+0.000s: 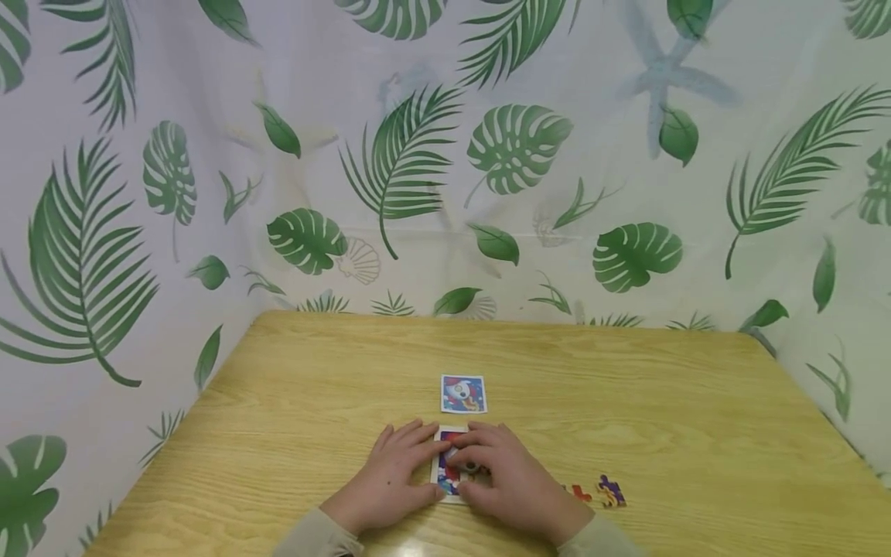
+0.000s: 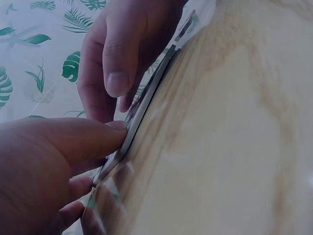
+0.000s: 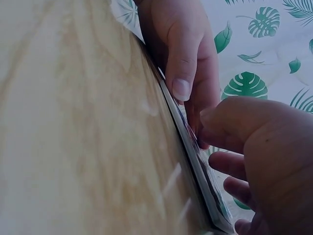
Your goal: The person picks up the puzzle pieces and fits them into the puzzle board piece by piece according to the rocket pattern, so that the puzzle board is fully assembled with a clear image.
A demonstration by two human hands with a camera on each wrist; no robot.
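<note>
A small jigsaw puzzle in a white-edged tray [image 1: 451,497] lies flat on the table between both hands, its picture purple, red and blue. My left hand [image 1: 397,476] rests along its left side, fingers extended over the rim and thumb near the lower edge. From the right, my right hand [image 1: 511,480] reaches over the puzzle, its bent fingertips on the pieces and its thumb low on the tray, covering much of the right half. In the left wrist view the left thumb [image 2: 105,142] touches the thin tray edge [image 2: 142,115].
A picture card [image 1: 463,394] showing a white rocket on blue lies just beyond the tray. Right of the right hand are loose puzzle pieces, a purple and orange one [image 1: 611,491] and a red one [image 1: 581,493]. Leaf-printed cloth [image 1: 431,271] hangs behind the wooden table [image 1: 313,371].
</note>
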